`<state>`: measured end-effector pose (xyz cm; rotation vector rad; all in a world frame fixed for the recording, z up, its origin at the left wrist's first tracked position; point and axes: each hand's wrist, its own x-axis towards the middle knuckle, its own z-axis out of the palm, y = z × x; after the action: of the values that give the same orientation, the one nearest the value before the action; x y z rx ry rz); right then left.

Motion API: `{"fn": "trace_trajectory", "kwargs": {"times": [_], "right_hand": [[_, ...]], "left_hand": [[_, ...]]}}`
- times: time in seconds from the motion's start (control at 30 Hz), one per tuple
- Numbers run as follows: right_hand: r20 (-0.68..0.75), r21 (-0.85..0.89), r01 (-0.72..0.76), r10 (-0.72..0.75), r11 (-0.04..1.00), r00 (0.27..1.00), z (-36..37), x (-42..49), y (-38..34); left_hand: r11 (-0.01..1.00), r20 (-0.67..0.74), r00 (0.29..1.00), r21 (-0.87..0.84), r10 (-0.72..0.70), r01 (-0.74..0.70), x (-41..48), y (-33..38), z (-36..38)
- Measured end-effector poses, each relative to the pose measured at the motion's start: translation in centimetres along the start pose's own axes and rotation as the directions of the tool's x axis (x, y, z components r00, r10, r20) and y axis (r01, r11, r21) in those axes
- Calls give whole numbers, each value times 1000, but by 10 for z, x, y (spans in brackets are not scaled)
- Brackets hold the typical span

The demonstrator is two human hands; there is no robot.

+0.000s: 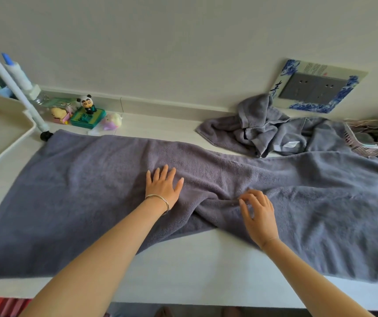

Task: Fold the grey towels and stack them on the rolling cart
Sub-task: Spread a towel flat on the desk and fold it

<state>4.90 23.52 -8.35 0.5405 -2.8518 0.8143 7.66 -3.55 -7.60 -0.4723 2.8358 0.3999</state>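
White counter (183,259) runs along a pale wall, and a grey towel (80,202) lies spread across it, long axis left to right, bunched at the middle. Left hand (163,186) presses flat and open beside the bunch; right hand (257,211) curls loosely over the wrinkle, pinching nothing I can make out. More towels (263,131) lie crumpled behind. Cart (3,131) stands at far left, nearer the left hand; toys (87,113) sit beside it, clear of the towel.
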Motion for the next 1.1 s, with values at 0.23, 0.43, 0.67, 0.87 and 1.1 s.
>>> {"fn": "trace_trajectory", "kwargs": {"times": [0.23,0.43,0.67,0.87,1.1], "right_hand": [[175,31,334,-334,942,926,9,-33,-31],[210,-35,370,-356,928,911,21,-51,-36],[203,123,324,-344,938,917,5,-59,-46],[373,29,153,-153,988,915,-1,-58,-28],[264,25,79,-83,997,961,-21,-53,-13]], "left_hand": [[939,-241,916,-49,320,-341,-51,16,20],[975,36,976,-71,215,-212,-64,-1,23],[976,90,974,39,210,-214,-69,-9,29],[981,75,980,53,183,-187,-73,-2,33],[978,-19,978,44,206,-205,-78,40,34]]}}
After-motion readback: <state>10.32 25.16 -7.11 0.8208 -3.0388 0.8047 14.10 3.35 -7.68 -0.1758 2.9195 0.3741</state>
